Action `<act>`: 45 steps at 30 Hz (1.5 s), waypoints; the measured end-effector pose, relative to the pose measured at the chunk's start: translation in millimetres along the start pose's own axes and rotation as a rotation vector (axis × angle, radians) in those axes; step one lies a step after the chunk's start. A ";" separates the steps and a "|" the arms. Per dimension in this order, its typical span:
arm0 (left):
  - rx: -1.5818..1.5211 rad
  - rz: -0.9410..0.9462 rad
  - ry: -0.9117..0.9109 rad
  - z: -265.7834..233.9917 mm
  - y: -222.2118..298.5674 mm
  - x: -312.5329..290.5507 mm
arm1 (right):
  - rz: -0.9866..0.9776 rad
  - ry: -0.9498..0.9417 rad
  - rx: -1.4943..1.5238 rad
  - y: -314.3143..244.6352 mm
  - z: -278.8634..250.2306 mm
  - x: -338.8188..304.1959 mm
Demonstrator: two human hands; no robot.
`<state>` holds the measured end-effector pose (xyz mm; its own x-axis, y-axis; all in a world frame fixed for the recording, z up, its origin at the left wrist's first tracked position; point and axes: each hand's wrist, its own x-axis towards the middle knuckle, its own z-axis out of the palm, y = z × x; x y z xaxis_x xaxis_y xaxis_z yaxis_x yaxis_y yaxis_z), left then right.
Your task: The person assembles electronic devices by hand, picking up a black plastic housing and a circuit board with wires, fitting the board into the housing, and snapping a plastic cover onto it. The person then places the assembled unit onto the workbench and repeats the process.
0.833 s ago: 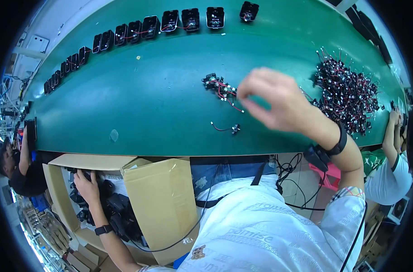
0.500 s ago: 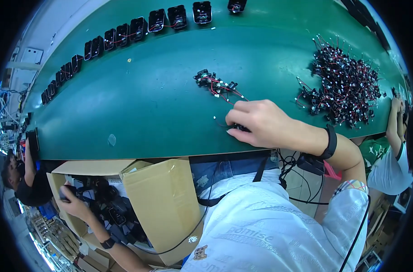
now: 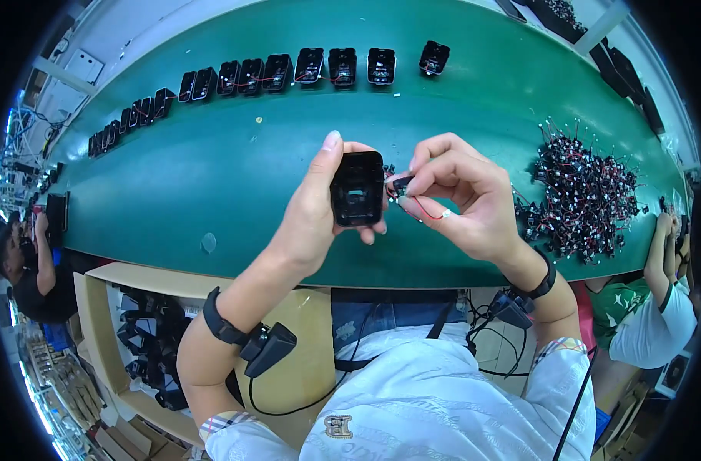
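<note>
Above the near part of the green table, my left hand (image 3: pixel 310 206) grips a black plastic housing (image 3: pixel 358 192), a hollow box whose open side faces me. My thumb lies along its left wall, with fingertips showing past its right edge. Just to the right, my right hand (image 3: pixel 472 198) pinches a small black wired component (image 3: pixel 402 184) between thumb and fingers. From it trails a thin red wire with a white connector (image 3: pixel 446 213). The component is close to the housing's right edge; fingers partly cover it. More small wired parts are partly hidden behind my hands.
A curved row of black housings (image 3: pixel 309 67) runs along the table's far side. At right lies a large heap of wired components (image 3: pixel 585 196). A cardboard box (image 3: pixel 104 338) of black parts stands at lower left. Other people sit at both ends of the table (image 3: pixel 174 169).
My left hand has come up from the cardboard box with a black housing to above the table. My right hand has lifted off the tabletop, holding a wired component. The view has shifted.
</note>
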<state>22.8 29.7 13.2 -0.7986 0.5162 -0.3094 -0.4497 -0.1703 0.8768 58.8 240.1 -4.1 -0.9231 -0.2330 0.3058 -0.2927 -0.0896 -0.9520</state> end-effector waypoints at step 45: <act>-0.105 -0.068 0.022 -3.9 -31.3 6.7 | -0.377 -0.022 -0.611 32.5 9.4 2.4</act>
<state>30.0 35.2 -17.8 -0.7728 0.5113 -0.3760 -0.5418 -0.2229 0.8104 49.4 227.5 -34.2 -0.7285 -0.3128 0.6094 -0.6836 0.3888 -0.6176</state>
